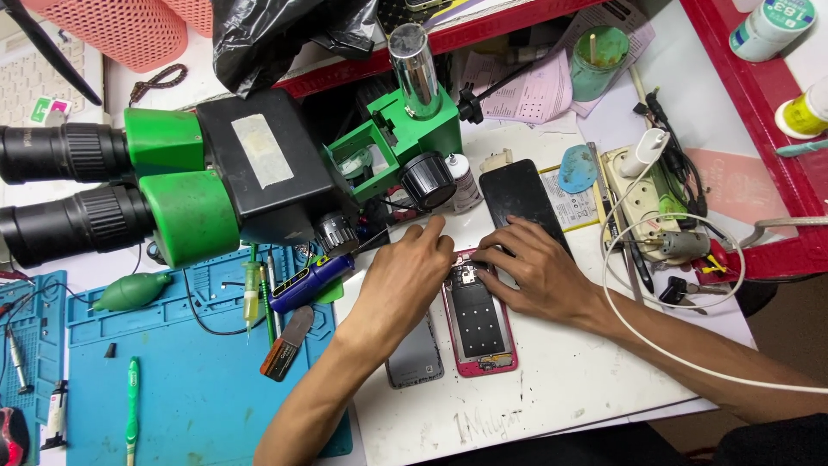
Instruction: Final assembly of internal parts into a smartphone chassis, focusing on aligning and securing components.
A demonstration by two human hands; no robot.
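Note:
An opened pink phone point(479, 318) lies back-up on the white work board point(552, 388), its insides showing. My left hand point(405, 276) rests at the phone's upper left with fingers curled toward its top end; whether it pinches a small tool I cannot tell. My right hand point(530, 267) presses its fingertips on the phone's top edge. A grey phone back cover point(416, 355) lies just left of the phone, partly under my left forearm. A black phone screen point(520, 203) lies beyond my right hand.
A green and black stereo microscope point(224, 173) overhangs the bench at left. A blue mat point(198, 380) holds tweezers, a green brush and a blue tool. A power strip point(642, 203) with white cable sits right, beside a red shelf edge point(759, 129).

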